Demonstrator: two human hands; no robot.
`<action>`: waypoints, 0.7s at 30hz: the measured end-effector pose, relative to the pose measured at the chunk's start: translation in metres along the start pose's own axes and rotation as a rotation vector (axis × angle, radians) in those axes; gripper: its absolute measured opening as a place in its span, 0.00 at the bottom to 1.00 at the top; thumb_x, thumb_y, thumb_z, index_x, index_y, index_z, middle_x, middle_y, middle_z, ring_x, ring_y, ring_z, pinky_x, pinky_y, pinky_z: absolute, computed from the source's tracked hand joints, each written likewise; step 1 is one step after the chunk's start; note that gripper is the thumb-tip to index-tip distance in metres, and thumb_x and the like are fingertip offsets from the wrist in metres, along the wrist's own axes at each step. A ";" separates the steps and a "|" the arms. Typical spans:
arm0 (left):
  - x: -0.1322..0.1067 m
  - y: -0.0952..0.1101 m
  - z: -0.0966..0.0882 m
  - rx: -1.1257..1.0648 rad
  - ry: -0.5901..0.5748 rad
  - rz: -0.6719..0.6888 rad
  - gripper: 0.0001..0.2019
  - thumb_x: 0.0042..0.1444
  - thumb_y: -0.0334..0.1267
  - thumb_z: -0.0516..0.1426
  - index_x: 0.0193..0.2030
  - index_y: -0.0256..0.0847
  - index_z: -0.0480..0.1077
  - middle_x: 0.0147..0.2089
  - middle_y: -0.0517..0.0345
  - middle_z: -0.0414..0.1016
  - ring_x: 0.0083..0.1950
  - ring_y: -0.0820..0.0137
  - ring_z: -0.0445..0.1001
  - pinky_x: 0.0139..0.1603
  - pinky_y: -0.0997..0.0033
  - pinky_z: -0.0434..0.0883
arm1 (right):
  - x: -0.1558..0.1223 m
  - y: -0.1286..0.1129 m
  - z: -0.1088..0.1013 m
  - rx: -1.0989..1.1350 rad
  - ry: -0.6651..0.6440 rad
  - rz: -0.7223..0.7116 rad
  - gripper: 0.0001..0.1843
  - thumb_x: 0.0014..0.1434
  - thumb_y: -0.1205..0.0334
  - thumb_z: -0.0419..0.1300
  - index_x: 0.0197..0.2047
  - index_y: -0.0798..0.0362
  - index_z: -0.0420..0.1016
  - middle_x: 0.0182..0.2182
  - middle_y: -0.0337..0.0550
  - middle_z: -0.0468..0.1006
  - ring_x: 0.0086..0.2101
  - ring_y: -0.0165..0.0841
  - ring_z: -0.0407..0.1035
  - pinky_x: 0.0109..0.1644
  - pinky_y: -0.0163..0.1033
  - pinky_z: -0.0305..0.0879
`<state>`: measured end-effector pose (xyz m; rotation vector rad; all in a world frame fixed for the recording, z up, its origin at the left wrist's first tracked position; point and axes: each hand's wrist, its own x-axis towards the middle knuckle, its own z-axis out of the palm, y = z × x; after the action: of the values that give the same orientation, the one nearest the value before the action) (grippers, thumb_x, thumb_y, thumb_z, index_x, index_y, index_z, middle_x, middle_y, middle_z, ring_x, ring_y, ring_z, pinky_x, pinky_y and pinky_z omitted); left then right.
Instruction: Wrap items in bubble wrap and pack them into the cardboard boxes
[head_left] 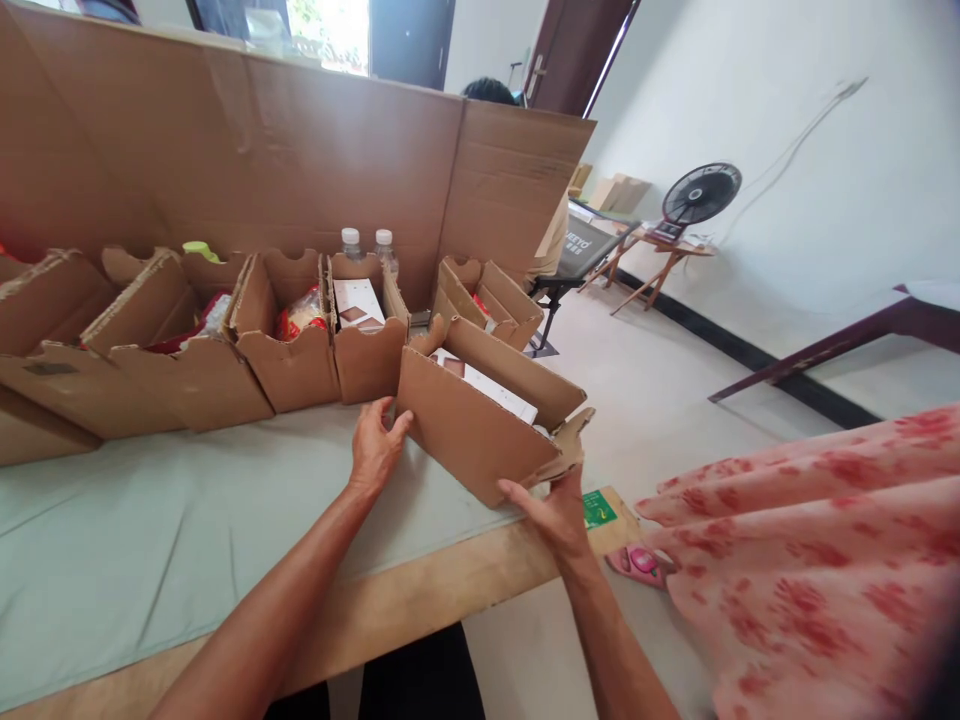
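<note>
A cardboard box (469, 425) with an open top stands at an angle near the table's right end, with white printed packages (491, 388) inside. My right hand (553, 512) grips its near right corner, thumb on the long side and fingers around the end, partly hidden. At the box's left end is my left hand (377, 447), its thumb against the cardboard and its fingers curled towards the end wall. Just behind the left hand stands another box (371, 365) holding a white printed package (358, 303). A further box (517, 305) with something red inside sits behind the held one.
Several more cardboard boxes (191, 385) line the table (247, 490), some holding red packets. Two white-capped bottles (350, 240) stand behind them, before a tall cardboard panel (322, 160). A person's head (489, 91) shows beyond it. On the right are a fan (701, 195) and floral cloth (817, 540).
</note>
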<state>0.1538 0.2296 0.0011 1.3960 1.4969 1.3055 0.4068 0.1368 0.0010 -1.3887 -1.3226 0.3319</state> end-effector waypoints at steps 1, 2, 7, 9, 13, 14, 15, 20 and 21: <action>0.002 -0.003 0.004 0.012 0.016 -0.006 0.23 0.56 0.46 0.62 0.56 0.36 0.73 0.51 0.44 0.77 0.46 0.59 0.78 0.55 0.50 0.74 | -0.005 -0.003 0.010 -0.021 0.045 0.010 0.64 0.45 0.43 0.76 0.76 0.43 0.46 0.68 0.56 0.65 0.62 0.49 0.66 0.54 0.54 0.75; 0.003 -0.005 0.009 0.016 0.016 -0.002 0.25 0.56 0.46 0.62 0.58 0.36 0.71 0.52 0.43 0.76 0.46 0.58 0.78 0.54 0.50 0.74 | -0.009 -0.007 0.020 -0.044 0.087 0.018 0.64 0.46 0.43 0.76 0.77 0.43 0.44 0.69 0.57 0.63 0.62 0.49 0.65 0.52 0.51 0.76; -0.016 -0.003 0.033 -0.032 -0.127 0.108 0.29 0.62 0.47 0.57 0.67 0.38 0.65 0.60 0.40 0.72 0.58 0.57 0.75 0.58 0.53 0.74 | -0.014 -0.022 0.058 -0.126 0.279 -0.021 0.63 0.48 0.44 0.74 0.77 0.47 0.43 0.67 0.59 0.61 0.63 0.50 0.63 0.43 0.44 0.77; -0.026 -0.005 0.037 -0.047 -0.176 0.140 0.29 0.63 0.47 0.56 0.68 0.39 0.64 0.66 0.40 0.69 0.66 0.56 0.70 0.65 0.51 0.70 | -0.015 -0.025 0.064 -0.146 0.312 -0.021 0.63 0.49 0.43 0.74 0.77 0.48 0.43 0.66 0.60 0.61 0.62 0.50 0.63 0.42 0.44 0.77; -0.037 -0.014 0.036 -0.059 -0.226 0.151 0.29 0.64 0.47 0.53 0.69 0.36 0.63 0.72 0.38 0.63 0.74 0.55 0.62 0.75 0.48 0.58 | -0.018 -0.025 0.060 -0.149 0.305 -0.022 0.62 0.49 0.45 0.74 0.76 0.49 0.45 0.66 0.60 0.62 0.62 0.50 0.63 0.41 0.43 0.78; -0.038 -0.017 0.035 -0.063 -0.235 0.150 0.30 0.64 0.47 0.53 0.69 0.36 0.63 0.73 0.38 0.63 0.74 0.55 0.62 0.76 0.48 0.57 | -0.018 -0.025 0.057 -0.135 0.296 -0.020 0.61 0.49 0.45 0.74 0.76 0.47 0.45 0.66 0.59 0.61 0.62 0.49 0.63 0.41 0.42 0.78; -0.038 -0.019 0.035 -0.068 -0.241 0.149 0.30 0.64 0.47 0.53 0.69 0.35 0.63 0.73 0.38 0.63 0.74 0.55 0.62 0.76 0.48 0.56 | -0.019 -0.025 0.055 -0.121 0.289 -0.015 0.60 0.49 0.46 0.74 0.76 0.46 0.46 0.67 0.57 0.61 0.62 0.48 0.63 0.42 0.42 0.78; -0.038 -0.023 0.035 -0.098 -0.237 0.136 0.30 0.63 0.47 0.55 0.69 0.36 0.64 0.72 0.39 0.65 0.74 0.55 0.63 0.75 0.48 0.58 | -0.016 -0.025 0.059 -0.142 0.307 -0.010 0.60 0.49 0.45 0.74 0.76 0.47 0.45 0.67 0.58 0.61 0.62 0.48 0.63 0.42 0.42 0.78; -0.038 -0.023 0.035 -0.104 -0.231 0.130 0.29 0.62 0.46 0.55 0.68 0.37 0.65 0.72 0.39 0.65 0.73 0.55 0.63 0.75 0.48 0.58 | -0.015 -0.025 0.064 -0.159 0.316 -0.020 0.61 0.49 0.45 0.74 0.76 0.48 0.45 0.67 0.59 0.61 0.62 0.49 0.63 0.41 0.43 0.78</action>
<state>0.1874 0.2015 -0.0353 1.5399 1.1864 1.2336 0.3386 0.1499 -0.0065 -1.4887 -1.1178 -0.0092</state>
